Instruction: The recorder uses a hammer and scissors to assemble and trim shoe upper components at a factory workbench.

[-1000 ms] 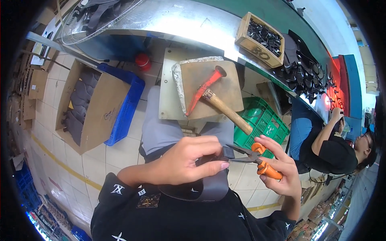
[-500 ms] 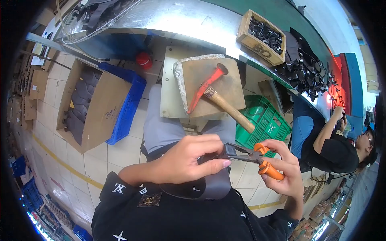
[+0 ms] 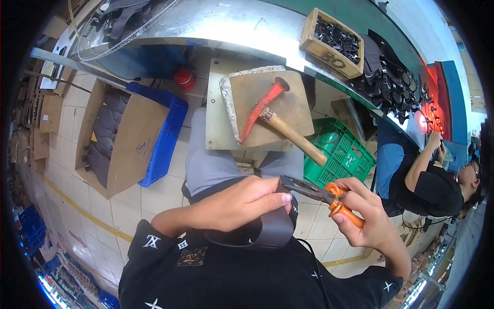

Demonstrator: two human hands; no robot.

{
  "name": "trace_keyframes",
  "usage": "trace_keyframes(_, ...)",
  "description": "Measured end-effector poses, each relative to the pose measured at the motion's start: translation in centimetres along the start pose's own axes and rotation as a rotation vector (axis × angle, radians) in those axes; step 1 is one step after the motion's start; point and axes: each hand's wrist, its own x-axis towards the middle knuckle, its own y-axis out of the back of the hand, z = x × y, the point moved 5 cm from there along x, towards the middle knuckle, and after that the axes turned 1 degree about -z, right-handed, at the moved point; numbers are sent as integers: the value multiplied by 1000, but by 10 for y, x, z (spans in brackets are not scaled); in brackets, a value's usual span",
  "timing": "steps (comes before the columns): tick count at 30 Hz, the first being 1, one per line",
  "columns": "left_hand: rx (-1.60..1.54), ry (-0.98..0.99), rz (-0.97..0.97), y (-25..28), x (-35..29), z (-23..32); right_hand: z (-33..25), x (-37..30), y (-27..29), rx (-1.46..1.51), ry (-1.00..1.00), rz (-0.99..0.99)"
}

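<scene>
Tiled floor below, your right fingers wrap orange-handled pliers pointing left at the dark strap pinched in your left fingers.

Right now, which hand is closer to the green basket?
Right. The right hand, holding pliers, is just below the basket in the picture; the left hand is farther off, below and left of it.
</scene>
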Motion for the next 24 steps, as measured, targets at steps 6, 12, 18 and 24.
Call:
trace_keyframes(6, 42, 8, 26, 0, -6, -4, -3, 4, 4, 9, 5, -24)
trace_keyframes(12, -180, 85, -195, -11, -16, 10, 44, -10, 4, 311, 77, -98)
trace_keyframes(18, -163, -4, -257, -15, -13, 18, 188, -62, -19, 467, -275, 707)
trace_keyframes(24, -6, -208, -330, -21, -5, 24, 393, -136, -111, -214, -873, 816)
